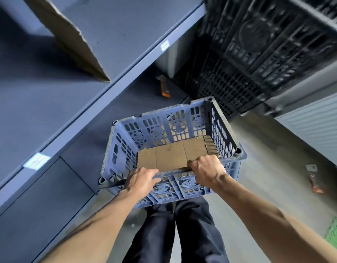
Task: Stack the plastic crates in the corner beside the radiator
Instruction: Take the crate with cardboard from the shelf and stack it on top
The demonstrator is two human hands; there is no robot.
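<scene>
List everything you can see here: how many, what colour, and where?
blue crate: one, blue, centre, held by its near rim
cardboard liner: one, brown, flat inside the blue crate
black crates: several, black, upper right, blurred
shelf unit: one, grey, left
cardboard piece: one, brown, on the shelf unit
packets: two, orange, on the floor
radiator: one, white, right
left hand: one, fingers curled over the blue crate's near rim
right hand: one, gripping the same rim
</scene>
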